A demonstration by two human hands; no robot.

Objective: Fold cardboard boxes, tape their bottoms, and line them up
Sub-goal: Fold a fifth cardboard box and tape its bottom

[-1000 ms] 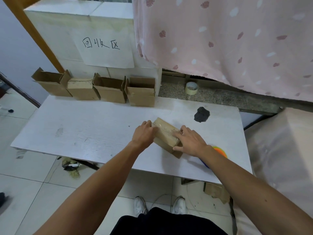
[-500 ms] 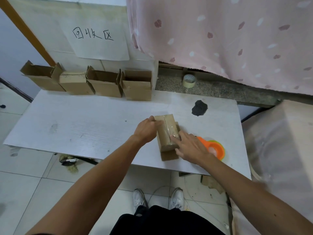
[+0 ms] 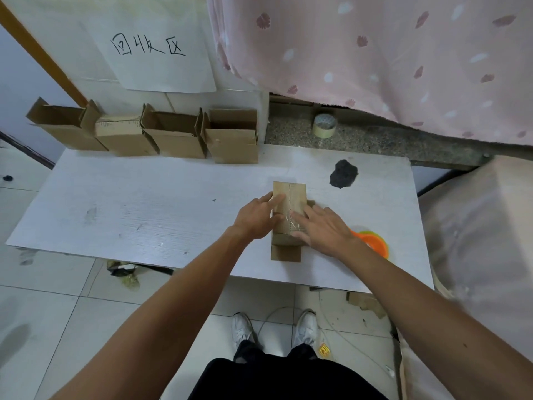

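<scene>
- 1 pink petal-print fabric curtain, hanging across the back right.
- 1 white rectangular table board.
- 1 white paper sign with handwritten characters, on the wall behind.
- 4 brown cardboard boxes, lined up side by side along the board's far edge, each touching the next.
- 1 brown cardboard box in work, bottom-up at the board's front right. Flaps are closed, the seam faces up, and there is clear tape on its near end.
- Left hand: fingers straight, laid on the box's left top edge, gripping nothing.
- Right hand: fingers straight and spread, flat on the taped end.
- 1 orange plastic tape dispenser, just right of the right wrist, partly hidden.
- 1 black patch on the board.
- 1 pale tape roll, on the grey stone ledge.
</scene>
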